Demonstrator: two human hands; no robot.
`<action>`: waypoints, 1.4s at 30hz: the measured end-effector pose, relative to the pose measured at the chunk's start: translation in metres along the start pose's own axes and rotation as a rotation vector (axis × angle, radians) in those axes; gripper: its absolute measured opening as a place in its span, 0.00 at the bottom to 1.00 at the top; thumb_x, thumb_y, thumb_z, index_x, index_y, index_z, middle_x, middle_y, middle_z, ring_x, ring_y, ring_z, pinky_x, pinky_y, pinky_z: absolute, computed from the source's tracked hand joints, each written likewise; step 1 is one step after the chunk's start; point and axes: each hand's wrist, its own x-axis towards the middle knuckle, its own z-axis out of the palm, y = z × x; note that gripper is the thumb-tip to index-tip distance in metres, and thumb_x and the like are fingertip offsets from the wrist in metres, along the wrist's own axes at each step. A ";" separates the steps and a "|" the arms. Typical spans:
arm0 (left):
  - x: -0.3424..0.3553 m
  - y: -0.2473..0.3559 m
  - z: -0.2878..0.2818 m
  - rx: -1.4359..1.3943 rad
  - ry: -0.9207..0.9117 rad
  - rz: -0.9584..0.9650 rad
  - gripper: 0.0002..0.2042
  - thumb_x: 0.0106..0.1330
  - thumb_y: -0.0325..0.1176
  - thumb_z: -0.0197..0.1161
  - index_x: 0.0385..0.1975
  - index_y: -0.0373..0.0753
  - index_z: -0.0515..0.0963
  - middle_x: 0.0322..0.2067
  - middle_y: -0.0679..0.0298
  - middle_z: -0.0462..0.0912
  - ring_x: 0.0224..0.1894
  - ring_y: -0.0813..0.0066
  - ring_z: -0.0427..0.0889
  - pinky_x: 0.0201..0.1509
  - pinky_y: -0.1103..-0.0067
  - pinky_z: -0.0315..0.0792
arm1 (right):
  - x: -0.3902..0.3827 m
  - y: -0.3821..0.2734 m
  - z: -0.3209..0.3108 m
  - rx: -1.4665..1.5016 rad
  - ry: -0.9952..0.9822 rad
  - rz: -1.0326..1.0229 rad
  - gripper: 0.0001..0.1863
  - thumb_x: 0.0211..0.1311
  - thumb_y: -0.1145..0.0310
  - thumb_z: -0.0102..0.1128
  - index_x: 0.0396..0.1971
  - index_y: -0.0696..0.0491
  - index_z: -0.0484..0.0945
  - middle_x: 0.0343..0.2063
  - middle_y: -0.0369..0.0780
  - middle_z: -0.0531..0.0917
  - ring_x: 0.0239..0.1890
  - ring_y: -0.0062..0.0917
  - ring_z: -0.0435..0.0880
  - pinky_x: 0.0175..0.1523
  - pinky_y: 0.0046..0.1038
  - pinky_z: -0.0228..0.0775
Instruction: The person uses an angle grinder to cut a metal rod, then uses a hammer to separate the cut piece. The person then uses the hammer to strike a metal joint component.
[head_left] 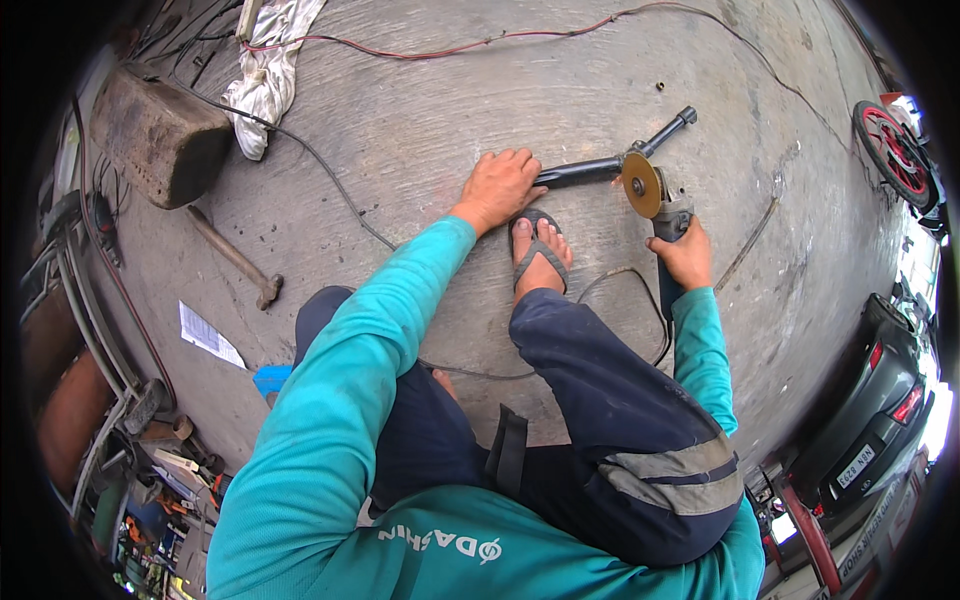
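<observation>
My left hand [498, 188] is closed around the left end of a black metal tube part [585, 173] lying low over the concrete floor. A joint and a shorter branch stick out at the tube's far right end. My right hand [684, 254] grips the body of an angle grinder [674, 214]. The grinder's yellowish round disc [641, 184] faces me, close beside the tube's joint; whether they touch I cannot tell. Just below my left hand is my foot in a dark flip-flop [542, 255]. The tube end inside my left hand is hidden.
A hammer [235, 255] and a paper sheet [210, 335] lie at left, near a worn brown block [160, 135] and a white cloth [268, 80]. The grinder's black cord [480, 376] loops by my feet. A red cable [450, 50] crosses the far floor. A grey car [860, 410] stands at right.
</observation>
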 end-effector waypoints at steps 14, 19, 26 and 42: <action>-0.001 0.000 -0.002 0.005 0.013 0.004 0.17 0.73 0.50 0.66 0.46 0.42 0.81 0.46 0.63 0.81 0.53 0.63 0.81 0.54 0.64 0.73 | 0.003 0.002 0.004 -0.047 0.017 -0.007 0.34 0.40 0.63 0.83 0.48 0.64 0.80 0.43 0.55 0.89 0.48 0.47 0.90 0.56 0.40 0.79; -0.001 0.001 -0.002 -0.010 0.020 0.004 0.16 0.73 0.50 0.66 0.45 0.42 0.81 0.45 0.63 0.81 0.52 0.64 0.81 0.54 0.64 0.73 | 0.000 -0.003 0.004 -0.025 0.009 -0.006 0.35 0.42 0.62 0.80 0.50 0.65 0.79 0.45 0.57 0.89 0.51 0.52 0.89 0.57 0.43 0.80; -0.002 0.001 -0.003 0.000 0.024 0.002 0.16 0.73 0.50 0.66 0.45 0.43 0.81 0.45 0.64 0.81 0.52 0.65 0.82 0.54 0.65 0.73 | 0.001 -0.006 0.002 -0.077 -0.006 0.006 0.37 0.43 0.57 0.83 0.50 0.66 0.79 0.46 0.58 0.89 0.51 0.51 0.90 0.57 0.44 0.80; -0.001 0.000 0.002 0.045 0.024 0.006 0.17 0.71 0.51 0.67 0.45 0.44 0.83 0.46 0.66 0.81 0.53 0.67 0.82 0.53 0.64 0.76 | 0.003 -0.012 -0.001 -0.066 -0.009 0.010 0.35 0.44 0.59 0.80 0.49 0.66 0.80 0.45 0.59 0.89 0.50 0.51 0.90 0.56 0.44 0.80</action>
